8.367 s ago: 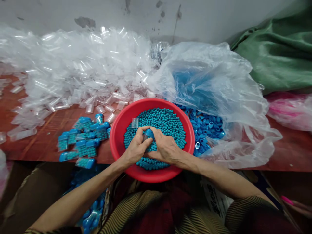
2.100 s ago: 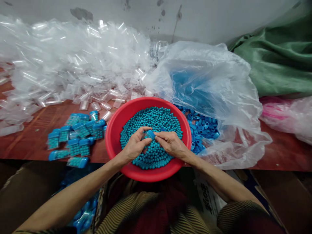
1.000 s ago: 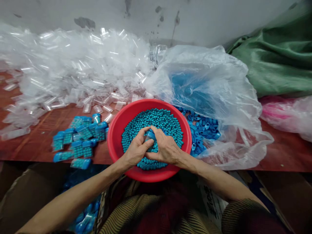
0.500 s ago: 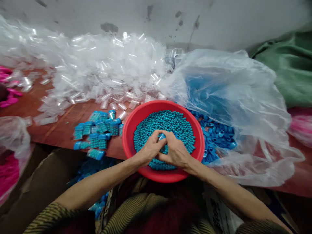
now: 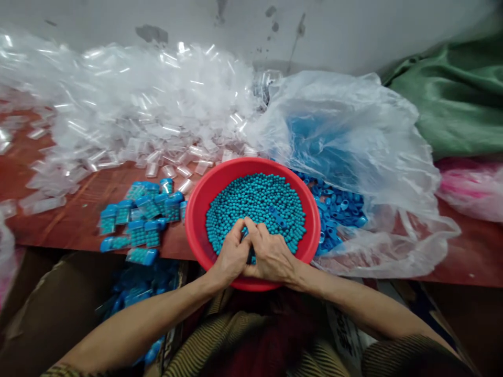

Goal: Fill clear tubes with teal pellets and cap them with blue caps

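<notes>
A red basin (image 5: 195,220) full of small teal beads (image 5: 255,196) sits at the table's front edge. Low over the beads, my left hand (image 5: 230,256) and my right hand (image 5: 271,254) meet with fingers bent and fingertips together. They close around a small plastic container, mostly hidden by the fingers; only a dark bluish bit shows between them. Blue plastic caps (image 5: 278,215) lie on the beads just beyond my right hand. Left of the basin, several bead-filled containers with blue caps (image 5: 147,207) are piled on the table.
Empty clear containers (image 5: 157,115) are heaped along the wall. On the right, a clear plastic bag (image 5: 377,136) spills loose blue caps (image 5: 341,209) beside the basin. Green fabric (image 5: 463,99) stands at the far right. More capped containers (image 5: 141,283) lie below the table edge, near cardboard (image 5: 51,303).
The view has shifted, so the table things sit further left. Both hands have come lower and nearer the basin's front rim, still together. The blue part seen between the fingers is now mostly covered.
</notes>
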Demonstrator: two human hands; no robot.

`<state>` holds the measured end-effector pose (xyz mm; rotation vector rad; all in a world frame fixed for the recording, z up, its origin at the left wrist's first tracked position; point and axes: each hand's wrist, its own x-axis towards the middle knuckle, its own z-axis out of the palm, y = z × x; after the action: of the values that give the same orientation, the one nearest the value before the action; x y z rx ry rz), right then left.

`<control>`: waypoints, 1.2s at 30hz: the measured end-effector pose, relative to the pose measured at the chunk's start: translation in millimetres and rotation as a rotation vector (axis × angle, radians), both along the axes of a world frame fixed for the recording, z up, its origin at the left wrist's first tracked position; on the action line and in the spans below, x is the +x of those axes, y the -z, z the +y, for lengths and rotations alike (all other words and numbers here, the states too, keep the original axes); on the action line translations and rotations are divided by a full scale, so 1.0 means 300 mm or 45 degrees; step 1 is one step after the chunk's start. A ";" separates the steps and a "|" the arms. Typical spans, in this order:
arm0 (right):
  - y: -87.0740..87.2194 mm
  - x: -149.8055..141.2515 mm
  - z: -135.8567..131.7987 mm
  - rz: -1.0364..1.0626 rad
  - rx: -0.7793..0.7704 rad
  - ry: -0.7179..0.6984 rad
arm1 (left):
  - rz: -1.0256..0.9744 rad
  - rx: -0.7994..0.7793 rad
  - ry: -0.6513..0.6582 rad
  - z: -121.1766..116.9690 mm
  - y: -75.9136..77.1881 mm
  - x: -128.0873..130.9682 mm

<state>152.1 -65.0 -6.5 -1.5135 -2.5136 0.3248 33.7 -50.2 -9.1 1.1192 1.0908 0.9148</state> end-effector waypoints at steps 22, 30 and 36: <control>0.043 0.168 0.112 0.347 -0.100 -0.078 | -0.092 -0.085 -0.230 0.118 -0.093 -0.300; -0.019 0.091 0.150 0.338 -0.069 -0.261 | 0.819 0.343 -0.769 0.258 0.059 -0.642; -0.129 -0.282 0.317 0.005 0.041 -0.661 | 1.452 0.413 -0.685 0.363 0.123 -0.798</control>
<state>67.6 30.1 32.1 -0.8234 -2.8582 0.3527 -205.5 58.5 -46.1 1.7246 2.3107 0.8573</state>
